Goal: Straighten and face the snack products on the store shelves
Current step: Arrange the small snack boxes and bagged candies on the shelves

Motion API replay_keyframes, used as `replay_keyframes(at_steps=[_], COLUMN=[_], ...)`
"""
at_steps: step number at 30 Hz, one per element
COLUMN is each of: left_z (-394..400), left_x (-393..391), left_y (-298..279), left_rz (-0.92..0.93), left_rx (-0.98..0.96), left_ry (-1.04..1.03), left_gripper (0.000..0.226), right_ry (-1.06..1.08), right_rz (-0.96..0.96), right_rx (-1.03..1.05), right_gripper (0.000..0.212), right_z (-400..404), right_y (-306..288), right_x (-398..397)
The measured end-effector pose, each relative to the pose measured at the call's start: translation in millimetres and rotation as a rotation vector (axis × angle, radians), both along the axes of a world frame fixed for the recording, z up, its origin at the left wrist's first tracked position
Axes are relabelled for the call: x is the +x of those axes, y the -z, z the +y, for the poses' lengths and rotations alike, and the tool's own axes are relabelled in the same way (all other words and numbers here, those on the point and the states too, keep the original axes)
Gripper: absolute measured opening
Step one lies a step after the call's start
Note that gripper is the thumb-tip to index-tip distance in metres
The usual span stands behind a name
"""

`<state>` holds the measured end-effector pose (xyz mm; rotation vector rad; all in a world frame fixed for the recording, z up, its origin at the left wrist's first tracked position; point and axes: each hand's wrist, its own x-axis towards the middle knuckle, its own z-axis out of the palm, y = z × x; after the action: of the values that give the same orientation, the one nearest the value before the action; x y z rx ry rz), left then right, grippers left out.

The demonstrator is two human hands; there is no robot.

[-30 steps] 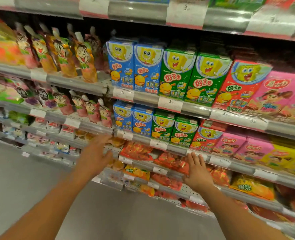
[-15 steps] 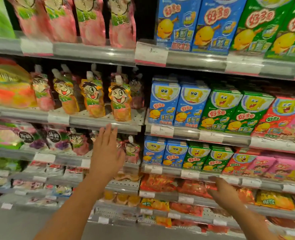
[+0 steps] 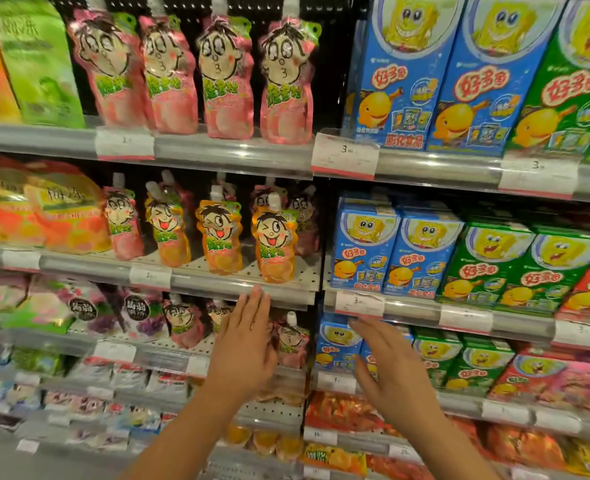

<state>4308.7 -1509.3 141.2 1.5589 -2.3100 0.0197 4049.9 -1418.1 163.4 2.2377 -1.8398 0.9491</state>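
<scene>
Partly hidden: pink pouch (image 3: 295, 344) behind left hand (image 3: 243, 351); right hand (image 3: 395, 372) covers blue box (image 3: 336, 346); fingers spread, empty.

Glossy plastic pouches (image 3: 275, 244), glossy cardboard boxes (image 3: 364, 249), perforated metal shelf (image 3: 245, 268)

Evenly and brightly lit from above. Streaks of glare along the clear plastic strip of the shelf edge (image 3: 238, 157) below the pink pouches (image 3: 196, 71), and pale sheen across those pouches. Deep shadow behind the orange pouches (image 3: 245, 237), under the shelf above. Sharpest around the blue boxes (image 3: 425, 74). Soft and smeared left of and below the shelf edge, most at the lower left corner. Slight motion blur on both hands (image 3: 245, 348). Shelf lines bent by wide-angle distortion towards the borders.
</scene>
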Motion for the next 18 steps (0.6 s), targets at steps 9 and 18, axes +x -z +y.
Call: replay_keyframes(at_steps=[9, 18], left_z=[-4, -49], left_x=[59, 140], left_y=[-11, -4], left_rz=[-0.023, 0.139], left_rx=[-0.027, -0.356], left_ry=[0.056, 0.144], left_gripper=[0.073, 0.061], right_ry=[0.143, 0.361], right_rz=[0.129, -0.010], right_rx=[-0.014, -0.013], right_gripper=[0.071, 0.068], right_z=[-40, -45], right_y=[23, 36], right_x=[46, 97])
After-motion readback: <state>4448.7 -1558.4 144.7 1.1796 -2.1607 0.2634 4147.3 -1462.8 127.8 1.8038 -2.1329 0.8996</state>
